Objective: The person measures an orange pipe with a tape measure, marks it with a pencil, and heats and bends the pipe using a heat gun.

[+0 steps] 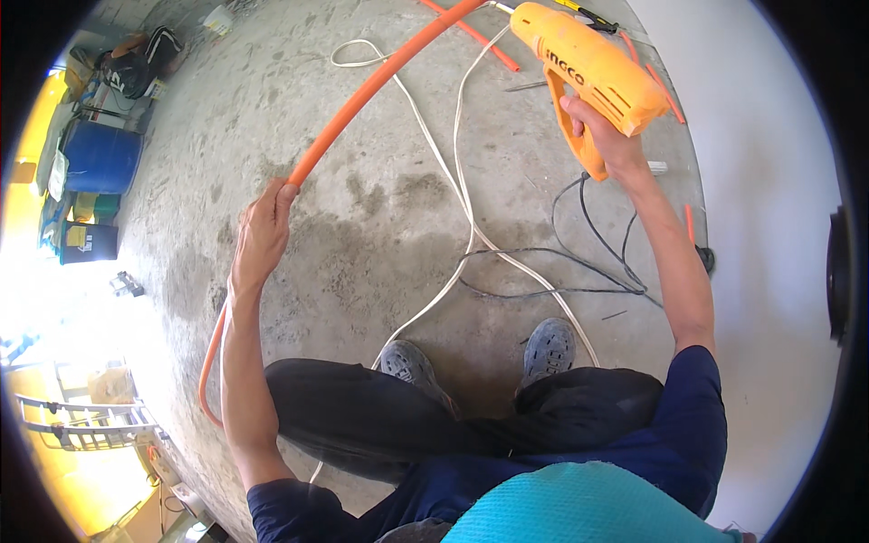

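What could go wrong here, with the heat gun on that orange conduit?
1. The left hand grips the orange conduit bare, up the same tube from the yellow heat gun in the right hand; a burn seems possible.
2. The black cord and white cable loop loosely by the shoes; they could trip or snag.

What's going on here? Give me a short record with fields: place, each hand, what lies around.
Place: bare concrete floor, white wall on the right
Left hand: gripping a long orange conduit pipe that curves past the arm
Right hand: holding a yellow heat gun by its grip
On floor: white cable, black cord, short orange pipe pieces
Far left: blue barrel
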`<state>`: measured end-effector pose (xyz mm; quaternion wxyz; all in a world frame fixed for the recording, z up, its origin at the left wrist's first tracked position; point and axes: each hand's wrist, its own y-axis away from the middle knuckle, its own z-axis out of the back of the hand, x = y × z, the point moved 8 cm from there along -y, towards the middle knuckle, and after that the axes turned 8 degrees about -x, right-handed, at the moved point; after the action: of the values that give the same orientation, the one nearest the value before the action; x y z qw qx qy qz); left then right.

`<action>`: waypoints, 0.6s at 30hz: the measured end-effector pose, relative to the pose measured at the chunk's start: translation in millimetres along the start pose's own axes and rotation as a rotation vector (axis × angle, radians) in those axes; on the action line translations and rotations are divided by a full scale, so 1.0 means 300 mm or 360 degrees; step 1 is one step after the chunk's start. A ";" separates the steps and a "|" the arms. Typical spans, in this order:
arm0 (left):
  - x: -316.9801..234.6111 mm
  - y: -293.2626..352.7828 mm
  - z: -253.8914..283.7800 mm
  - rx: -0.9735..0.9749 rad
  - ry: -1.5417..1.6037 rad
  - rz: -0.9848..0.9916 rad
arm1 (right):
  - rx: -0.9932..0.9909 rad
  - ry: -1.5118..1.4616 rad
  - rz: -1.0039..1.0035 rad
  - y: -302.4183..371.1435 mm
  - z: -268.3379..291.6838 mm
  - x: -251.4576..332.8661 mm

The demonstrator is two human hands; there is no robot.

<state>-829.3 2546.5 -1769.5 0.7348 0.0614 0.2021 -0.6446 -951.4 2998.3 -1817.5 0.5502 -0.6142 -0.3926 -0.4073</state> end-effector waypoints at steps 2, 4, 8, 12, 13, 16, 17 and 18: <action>0.012 -0.004 -0.009 0.0025 0.0050 0.0013 | 0.0120 0.0172 -0.0036 0.025 -0.016 -0.001; 0.019 -0.007 -0.015 0.0049 0.0097 0.0028 | 0.0166 0.0203 -0.0005 0.049 -0.039 0.017; 0.015 -0.013 -0.021 0.0073 0.0121 0.0032 | 0.0263 0.0242 0.0023 0.089 -0.087 0.040; 0.004 -0.014 -0.043 0.0156 0.0023 0.0103 | 0.0342 0.0230 0.0260 0.107 -0.113 0.042; 0.005 -0.011 -0.041 0.0155 0.0015 0.0107 | 0.0412 0.0295 0.0203 0.115 -0.129 0.029; 0.012 -0.002 -0.056 0.0183 0.0003 0.0085 | 0.0501 0.0326 0.0174 0.141 -0.160 0.007; 0.015 -0.002 -0.060 0.0172 0.0006 0.0078 | 0.0520 0.0301 0.0202 0.151 -0.168 0.009; 0.015 -0.003 -0.060 0.0162 0.0008 0.0072 | 0.0517 0.0299 0.0202 0.159 -0.174 0.013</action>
<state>-833.5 2548.5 -1787.4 0.7445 0.1049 0.1696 -0.6371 -909.2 2942.3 -1827.6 0.7009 -0.5001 -0.3606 -0.3586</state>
